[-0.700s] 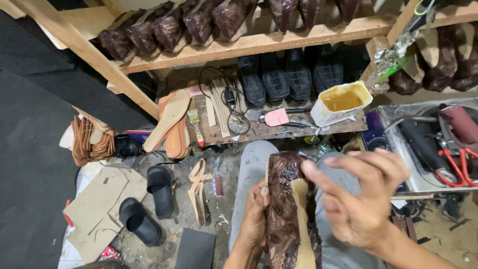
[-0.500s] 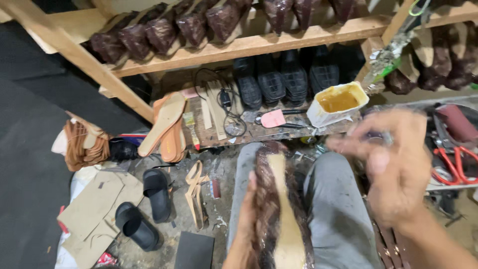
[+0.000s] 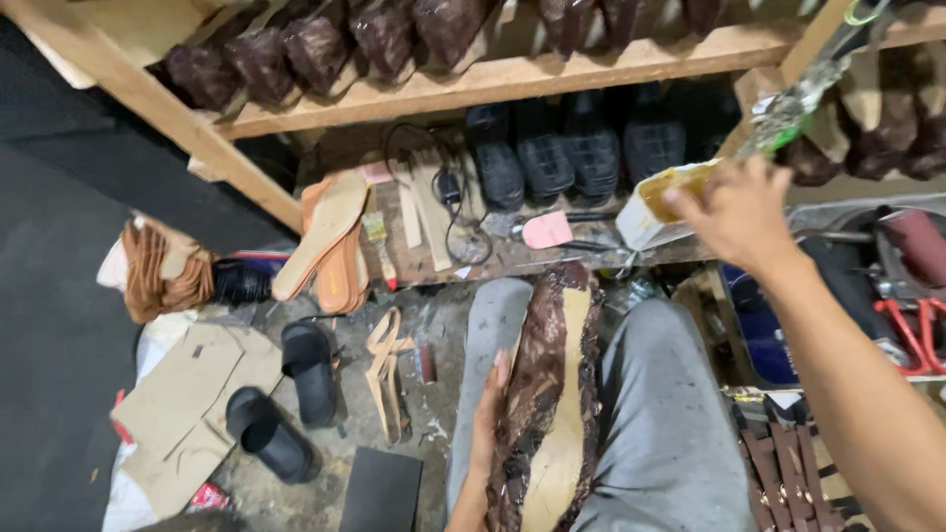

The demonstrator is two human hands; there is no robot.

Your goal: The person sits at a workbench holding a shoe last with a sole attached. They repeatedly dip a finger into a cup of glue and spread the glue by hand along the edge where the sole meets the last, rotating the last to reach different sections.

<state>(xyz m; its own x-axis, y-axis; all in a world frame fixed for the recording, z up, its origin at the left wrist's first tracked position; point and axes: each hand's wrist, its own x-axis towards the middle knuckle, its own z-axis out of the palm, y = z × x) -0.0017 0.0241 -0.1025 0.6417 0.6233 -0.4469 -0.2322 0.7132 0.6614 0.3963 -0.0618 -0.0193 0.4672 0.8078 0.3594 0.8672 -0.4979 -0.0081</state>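
The left hand [image 3: 488, 419] lies along the left edge of a long sandal sole with a tan insole face and a dark brown, glossy patterned wrap [image 3: 547, 394], fingers stretched flat against its side and steadying it more than gripping it. The sole rests lengthwise between the person's grey-trousered knees [image 3: 670, 424], toe end pointing far, heel end near the bottom edge of the view.

The right hand [image 3: 739, 212] is stretched far and to the right, at the rim of a white plastic tub of yellowish glue [image 3: 655, 197] that sits on the low wooden tabletop [image 3: 493, 261]. Its back faces the camera and its fingers curl downwards; whether they hold anything, I cannot tell.

On the tabletop to the left of the tub lie a pink sole-shaped piece [image 3: 545, 230], a black coiled cable [image 3: 448, 197] and a stack of tan and orange insoles [image 3: 330, 241]. Black treaded soles [image 3: 572, 158] stand in a row at the far side, under a wooden shelf [image 3: 493, 74] lined with dark brown wrapped pieces.

On the floor to the left are two black slide sandals [image 3: 291, 394], flat cardboard cut-outs [image 3: 187, 394] and a bundle of brown leather straps [image 3: 158, 271].
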